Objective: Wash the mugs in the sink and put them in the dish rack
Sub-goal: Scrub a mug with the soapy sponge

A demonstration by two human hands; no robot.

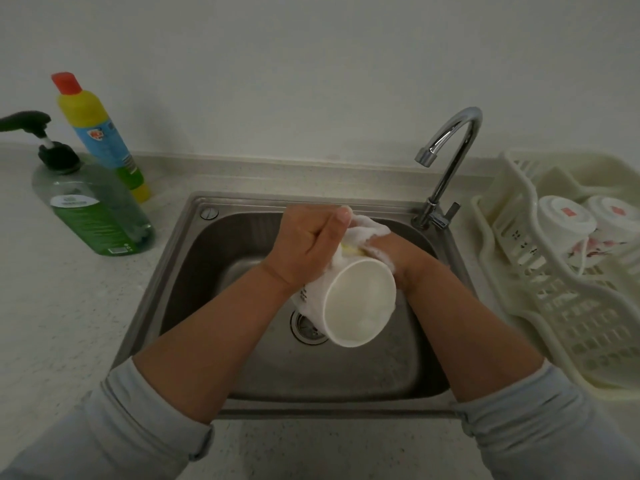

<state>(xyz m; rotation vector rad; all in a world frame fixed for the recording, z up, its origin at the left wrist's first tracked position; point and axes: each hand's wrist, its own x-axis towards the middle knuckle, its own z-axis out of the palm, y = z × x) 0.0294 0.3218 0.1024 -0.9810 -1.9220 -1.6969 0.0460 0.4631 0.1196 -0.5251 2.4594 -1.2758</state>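
Over a steel sink [207, 258] in a speckled counter [69, 306], left grip [308, 244] holds mug [360, 303], right grip [389, 251] perhaps sponge [363, 232].

Sink [214, 251] set in counter [52, 306]. Faucet [450, 161] at its back right corner. Left of sink: pump bottle [93, 216], squeeze bottle [100, 133] behind it. Right: dish rack [571, 306], two mugs [564, 220] side by side in its far end. Third mug [360, 303] over drain [304, 327].

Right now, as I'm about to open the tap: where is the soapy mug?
Head view: the white mug is held over the middle of the sink, above the drain, between the left hand and the right hand.
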